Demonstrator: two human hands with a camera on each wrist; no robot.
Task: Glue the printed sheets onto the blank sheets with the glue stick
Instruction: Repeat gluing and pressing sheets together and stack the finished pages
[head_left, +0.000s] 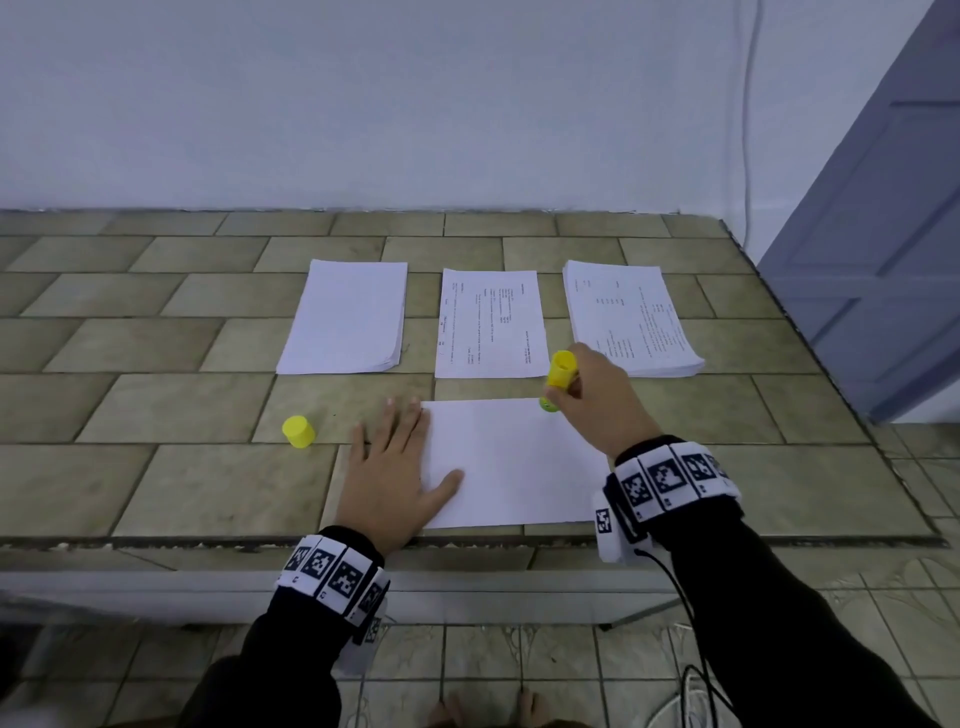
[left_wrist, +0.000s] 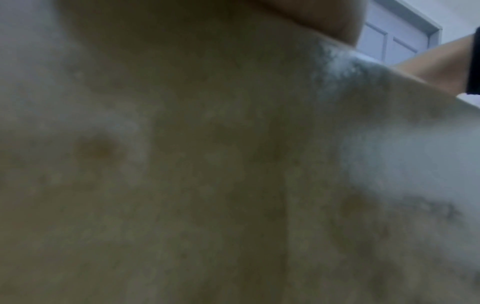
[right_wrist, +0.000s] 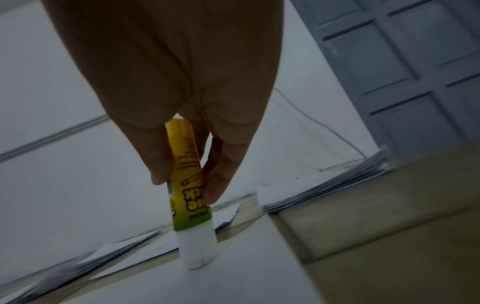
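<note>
A yellow cap stands at left; the left hand lies spread, pinning a blank sheet, while the right hand pinches the glue stick at its far right corner. Gluing appears under way; steady strokes across the sheet come next.

Left hand flat, right hand gripping

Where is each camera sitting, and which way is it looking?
Head: worn on the head, looking down at the table; shows the left hand flat on the blank sheet, both sleeves, toes.
Left wrist: lies against the tabletop, blurry; the other arm at the edge.
Right wrist: looks along the right hand at the glue stick.
Head and right wrist share the glue stick and paper stacks.
</note>
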